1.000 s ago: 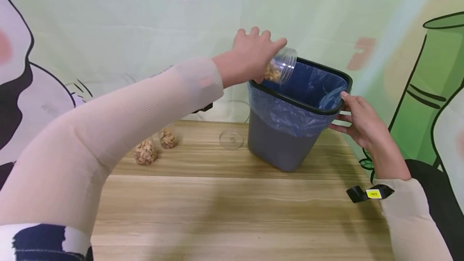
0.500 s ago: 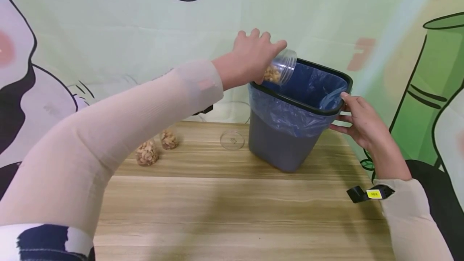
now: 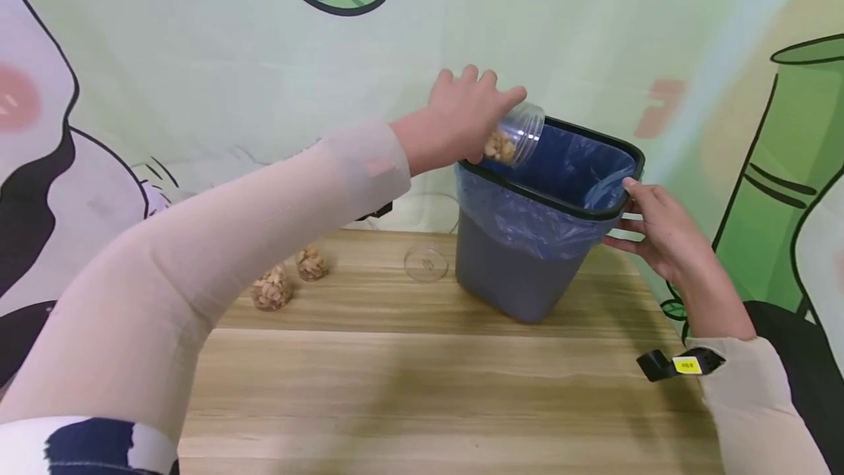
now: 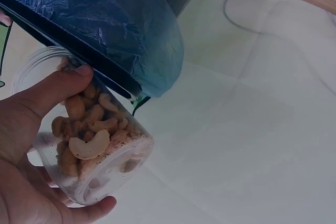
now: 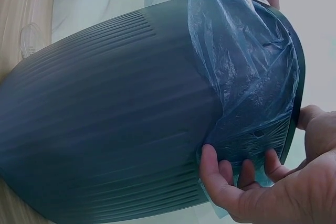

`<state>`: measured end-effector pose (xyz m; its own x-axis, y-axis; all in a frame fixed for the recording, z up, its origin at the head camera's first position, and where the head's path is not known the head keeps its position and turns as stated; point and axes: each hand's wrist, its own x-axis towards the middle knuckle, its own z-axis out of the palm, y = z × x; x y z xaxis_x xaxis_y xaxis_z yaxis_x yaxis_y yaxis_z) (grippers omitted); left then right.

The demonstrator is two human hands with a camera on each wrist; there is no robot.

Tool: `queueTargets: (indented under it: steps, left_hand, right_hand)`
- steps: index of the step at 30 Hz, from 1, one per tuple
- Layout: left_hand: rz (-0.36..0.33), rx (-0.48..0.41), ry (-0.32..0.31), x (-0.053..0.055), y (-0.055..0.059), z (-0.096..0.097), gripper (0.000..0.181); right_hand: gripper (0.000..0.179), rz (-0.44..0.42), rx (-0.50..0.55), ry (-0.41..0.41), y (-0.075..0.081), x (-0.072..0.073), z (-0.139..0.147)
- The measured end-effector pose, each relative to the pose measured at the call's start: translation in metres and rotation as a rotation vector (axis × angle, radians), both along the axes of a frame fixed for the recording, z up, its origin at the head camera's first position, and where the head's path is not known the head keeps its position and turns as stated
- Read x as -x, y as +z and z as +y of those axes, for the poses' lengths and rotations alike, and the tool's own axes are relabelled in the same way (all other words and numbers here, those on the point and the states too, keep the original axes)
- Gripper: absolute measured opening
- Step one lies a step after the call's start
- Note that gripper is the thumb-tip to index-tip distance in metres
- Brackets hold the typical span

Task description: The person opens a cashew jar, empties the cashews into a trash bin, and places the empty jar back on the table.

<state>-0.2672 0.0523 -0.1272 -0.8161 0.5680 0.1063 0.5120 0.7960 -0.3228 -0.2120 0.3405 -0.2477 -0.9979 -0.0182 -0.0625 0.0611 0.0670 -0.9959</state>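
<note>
My left hand (image 3: 464, 119) grips a clear plastic jar (image 3: 525, 130) on its side at the left rim of the bin, its mouth towards the bin's opening. Inside lie cashews (image 4: 89, 145), with fine crumbs near the jar's base in the left wrist view. The dark grey-blue trash bin (image 3: 514, 281) is lined with a translucent blue bag (image 3: 527, 218) folded over its black rim. At the bin's right side, my right hand (image 3: 666, 229) holds the rim, thumb on top and fingers against the folded bag from outside.
Two clear containers of nuts, a larger one (image 3: 272, 289) and a smaller one (image 3: 312, 264), stand on the wooden table (image 3: 422, 387) at the left. A round clear lid (image 3: 426, 264) lies left of the bin. A printed cloth backdrop (image 3: 369, 57) hangs behind.
The whole scene sits slightly lower in the head view. Both hands, the jar and the bin keep nearly the same places relative to each other. The cashews in the jar have shifted slightly.
</note>
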Motion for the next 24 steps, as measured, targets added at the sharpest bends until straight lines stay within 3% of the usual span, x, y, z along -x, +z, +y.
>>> queueTargets:
  steps: [15,24]
  left_hand:
    - [0.028,0.035,-0.042,-0.007,-0.001,0.015,0.090]
    - [0.012,0.034,-0.018,-0.005,0.004,0.016,0.095]
  right_hand:
    - [0.041,0.001,0.017,-0.001,-0.003,-0.010,0.017]
    - [0.041,0.008,0.028,-0.011,-0.001,-0.008,0.017]
